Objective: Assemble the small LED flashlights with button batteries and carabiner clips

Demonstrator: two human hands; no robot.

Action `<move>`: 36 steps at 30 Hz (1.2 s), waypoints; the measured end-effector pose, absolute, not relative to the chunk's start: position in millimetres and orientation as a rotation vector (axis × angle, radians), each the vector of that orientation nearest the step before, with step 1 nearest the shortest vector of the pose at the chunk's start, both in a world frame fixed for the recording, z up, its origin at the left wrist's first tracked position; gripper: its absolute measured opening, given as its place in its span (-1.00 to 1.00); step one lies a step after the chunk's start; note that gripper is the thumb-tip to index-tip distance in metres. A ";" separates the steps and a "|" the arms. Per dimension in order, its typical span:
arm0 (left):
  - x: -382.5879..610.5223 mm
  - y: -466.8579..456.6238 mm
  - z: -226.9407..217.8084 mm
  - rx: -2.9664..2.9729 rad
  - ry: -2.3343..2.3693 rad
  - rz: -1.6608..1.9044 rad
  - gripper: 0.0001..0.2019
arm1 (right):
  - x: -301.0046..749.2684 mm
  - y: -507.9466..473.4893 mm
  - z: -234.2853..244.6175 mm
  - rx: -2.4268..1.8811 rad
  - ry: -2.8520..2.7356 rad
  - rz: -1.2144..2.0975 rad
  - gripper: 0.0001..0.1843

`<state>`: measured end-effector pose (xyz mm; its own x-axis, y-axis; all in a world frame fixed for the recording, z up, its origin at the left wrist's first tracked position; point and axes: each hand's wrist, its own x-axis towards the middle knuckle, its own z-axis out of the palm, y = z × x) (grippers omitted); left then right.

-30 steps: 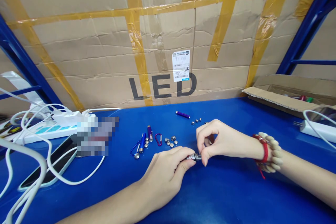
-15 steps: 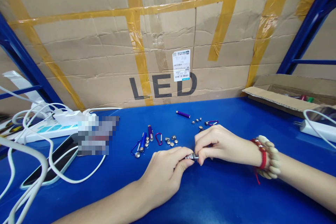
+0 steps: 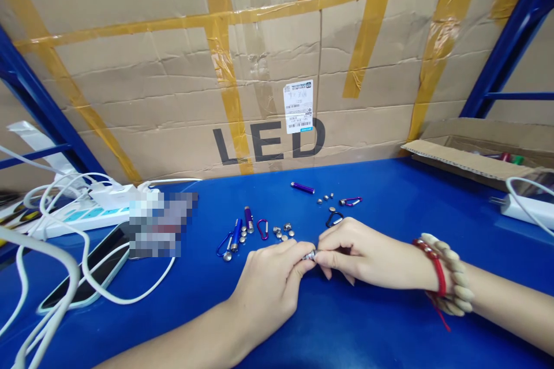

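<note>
My left hand (image 3: 270, 277) is closed, with its thumb and forefinger pinching a small mini flashlight (image 3: 309, 255) that has a silvery end. Most of its body is hidden by the fingers. From the other side, my right hand (image 3: 361, 253) pinches the right end of the same flashlight. Just beyond the right hand lies a black carabiner (image 3: 334, 219). Left of the hands are several button cells (image 3: 284, 237), a magenta carabiner (image 3: 262, 229), a purple flashlight tube (image 3: 248, 219) and a blue flashlight tube (image 3: 236, 233) beside a blue carabiner (image 3: 224, 245).
Farther back lie another purple tube (image 3: 302, 188), small metal parts (image 3: 320, 200) and a purple carabiner with cap (image 3: 351, 202). A phone (image 3: 89, 277), white cables and a power strip (image 3: 93, 216) occupy the left. An open cardboard box (image 3: 459, 158) stands back right; a large carton (image 3: 173, 98) walls the rear.
My right hand has shifted slightly towards me and turned at the flashlight's end, uncovering the black carabiner. My left hand keeps nearly the same place and grip.
</note>
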<state>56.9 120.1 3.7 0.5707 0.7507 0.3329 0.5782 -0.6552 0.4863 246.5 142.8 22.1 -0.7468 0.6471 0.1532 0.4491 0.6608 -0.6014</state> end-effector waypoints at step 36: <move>45.8 154.4 18.7 1.760 1.244 1.216 -0.75 | 251.7 157.2 21.0 -1.121 -2.493 0.377 -0.49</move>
